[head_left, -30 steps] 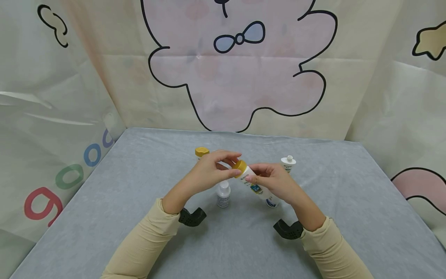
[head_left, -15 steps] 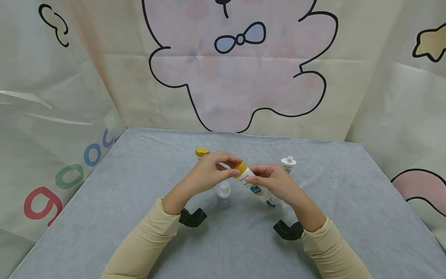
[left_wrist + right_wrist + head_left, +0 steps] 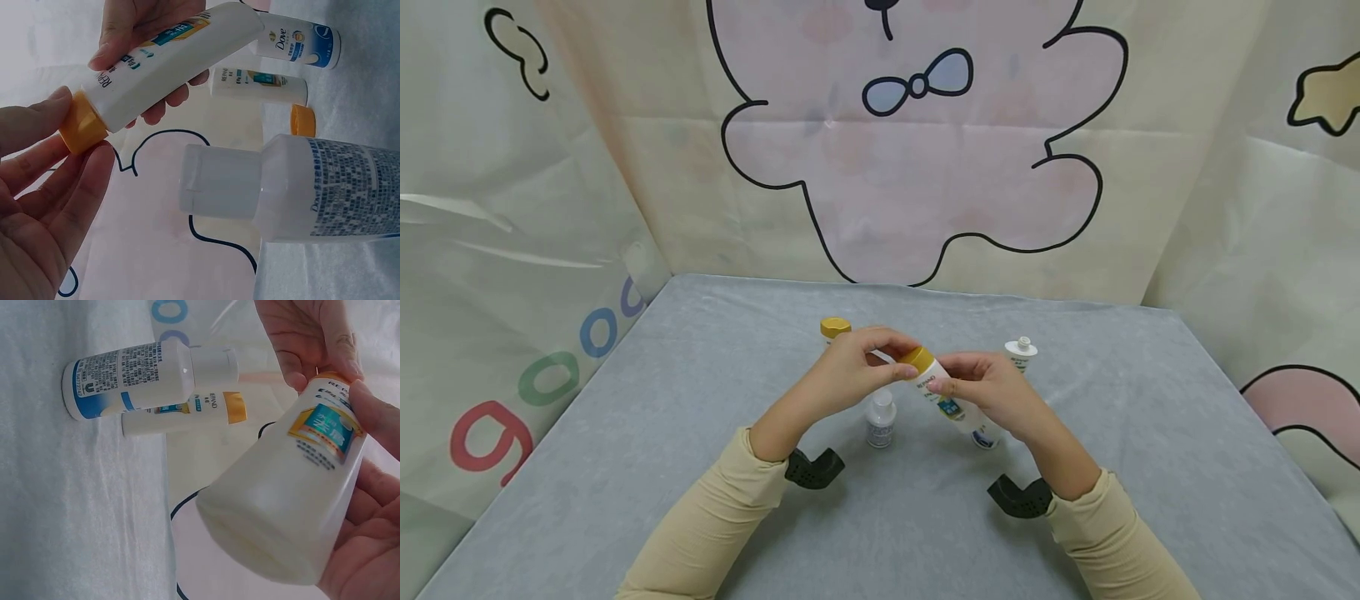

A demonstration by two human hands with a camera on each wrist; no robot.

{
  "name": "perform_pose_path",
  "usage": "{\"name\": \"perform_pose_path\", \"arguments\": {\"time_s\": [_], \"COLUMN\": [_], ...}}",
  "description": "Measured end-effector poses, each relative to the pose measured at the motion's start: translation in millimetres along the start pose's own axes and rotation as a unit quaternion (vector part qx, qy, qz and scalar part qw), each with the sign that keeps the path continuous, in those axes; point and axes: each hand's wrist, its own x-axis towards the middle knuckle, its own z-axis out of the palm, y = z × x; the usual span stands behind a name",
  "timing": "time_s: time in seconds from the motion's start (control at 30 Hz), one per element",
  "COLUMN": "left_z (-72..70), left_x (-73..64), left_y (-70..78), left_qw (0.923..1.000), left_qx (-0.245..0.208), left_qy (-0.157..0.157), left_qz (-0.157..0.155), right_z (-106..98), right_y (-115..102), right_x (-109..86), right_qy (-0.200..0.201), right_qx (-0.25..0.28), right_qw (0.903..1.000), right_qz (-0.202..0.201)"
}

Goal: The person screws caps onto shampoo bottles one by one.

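A white bottle [image 3: 951, 404] is held aslant above a grey cloth [image 3: 880, 533], gripped at once by two bare hands, with its yellow-orange cap [image 3: 920, 359] pointed between ten and eleven o'clock and its base between four and five. The cap is pinched between the thumb and fingers of the left hand [image 3: 861, 367]; the body is clasped just below by the right hand [image 3: 992, 387], whose thumb is laid on the labelled front. The cap is seated at the bottle's top, though how tightly cannot be told. From the held bottle, a white-capped bottle [image 3: 881, 421] is seen upright at eight o'clock, a yellow-capped bottle [image 3: 836, 326] at ten, partly blocked by the left hand, and an uncapped bottle [image 3: 1021, 350] at two, partly covered by the right. Between four and five, a Dove bottle [image 3: 987, 439] is mostly hidden. A loose orange cap [image 3: 303, 120] is shown on the cloth by the left wrist camera.
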Motion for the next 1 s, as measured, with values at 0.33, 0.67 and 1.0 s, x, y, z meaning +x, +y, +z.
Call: {"name": "perform_pose_path", "arguments": {"time_s": [0.33,0.67,1.0], "left_z": [0.0,-0.7,-0.3], "left_x": [-0.2,0.1,-1.5], "left_y": [-0.6,-1.0,-1.1], "left_qw": [0.9998,0.9992,0.9988], "left_qx": [0.001,0.005,0.011], "left_qy": [0.0,-0.005,0.005], "left_qz": [0.021,0.039,0.047], "right_z": [-0.8,-1.0,-0.8], "right_y": [0.3,-0.2,0.4], "right_x": [-0.5,-0.6,-1.0], "right_qy": [-0.005,-0.007,-0.013], "right_qx": [0.002,-0.004,0.003], "right_qw": [0.9999,0.9999,0.9996], "right_qz": [-0.009,-0.011,-0.025]}}
